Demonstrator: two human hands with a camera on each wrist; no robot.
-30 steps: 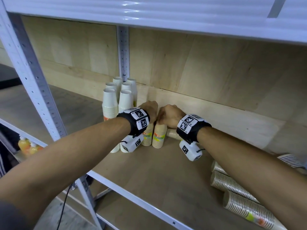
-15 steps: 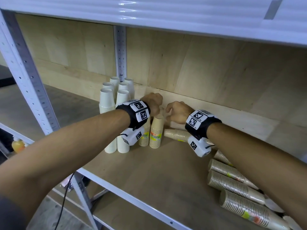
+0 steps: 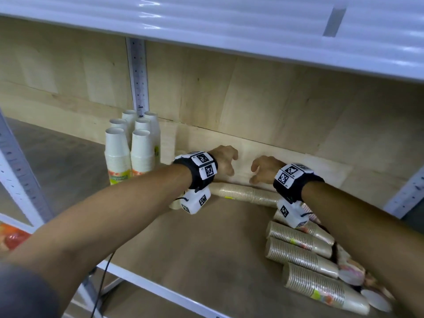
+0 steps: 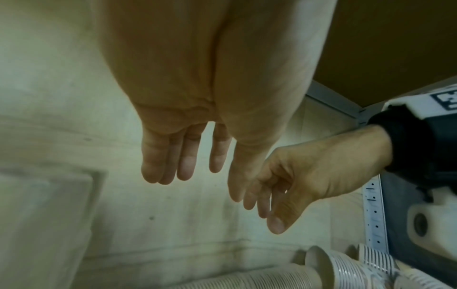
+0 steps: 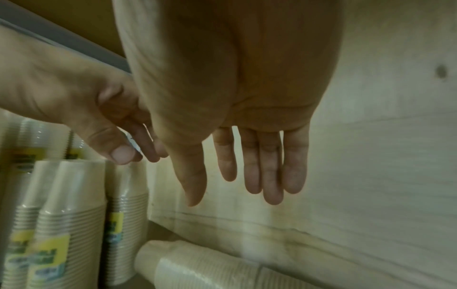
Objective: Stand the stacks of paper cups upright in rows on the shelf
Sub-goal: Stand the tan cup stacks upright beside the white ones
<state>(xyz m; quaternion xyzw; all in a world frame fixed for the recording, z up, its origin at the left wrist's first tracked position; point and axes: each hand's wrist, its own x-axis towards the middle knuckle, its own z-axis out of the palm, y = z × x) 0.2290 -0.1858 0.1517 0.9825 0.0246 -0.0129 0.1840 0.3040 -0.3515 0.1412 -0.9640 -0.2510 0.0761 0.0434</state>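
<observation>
Both hands off upright stacks; left hand (image 3: 224,160), right hand (image 3: 263,169) fingers loosely spread, empty, above lying stack (image 3: 246,193).

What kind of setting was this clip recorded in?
Probably a stockroom or shop storage area: a metal rack with punched uprights, wooden shelf boards, and wrapped stacks of paper cups in bulk.

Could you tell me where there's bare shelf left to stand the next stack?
Bare board runs between the upright stacks and the lying stacks, up to the front rail. The right corner is crowded.
</observation>
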